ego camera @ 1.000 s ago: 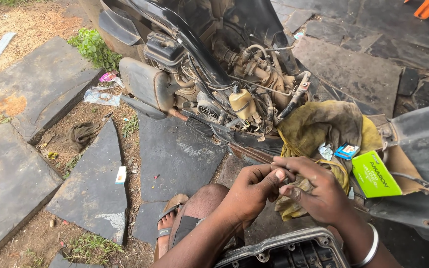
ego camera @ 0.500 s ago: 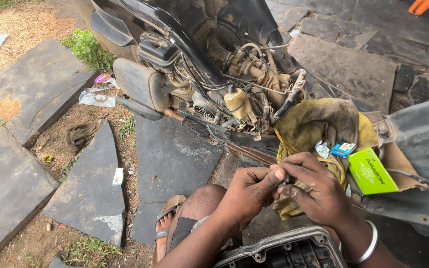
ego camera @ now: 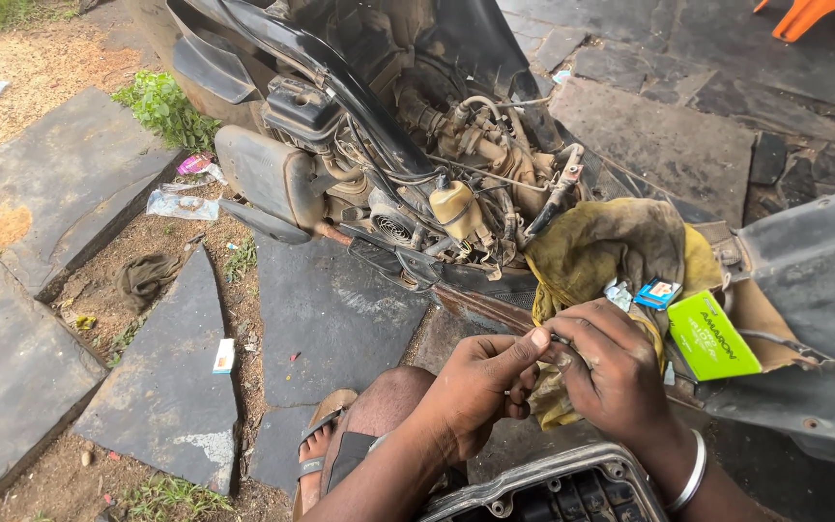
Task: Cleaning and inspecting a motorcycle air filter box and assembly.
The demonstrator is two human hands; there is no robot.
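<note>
My left hand (ego camera: 475, 382) and my right hand (ego camera: 613, 372) meet at the fingertips over a tiny dark part (ego camera: 555, 340), pinched between them; its shape is too small to make out. A dirty yellow rag (ego camera: 603, 253) lies right behind the hands, draped on the floorboard of a stripped scooter (ego camera: 408, 164). The scooter's exposed engine, hoses and wires fill the upper middle. A metal bangle sits on my right wrist.
A green box (ego camera: 712, 336) and a small blue packet (ego camera: 658, 292) rest beside the rag. A grey body panel (ego camera: 814, 290) lies at right. A metal engine cover (ego camera: 553, 488) is at the bottom edge. My sandalled foot (ego camera: 319, 447) rests on stone slabs (ego camera: 171, 387).
The view has shifted slightly down and left. Both hands stay together, fingers working the small part; the left forefinger now presses on top of it.
</note>
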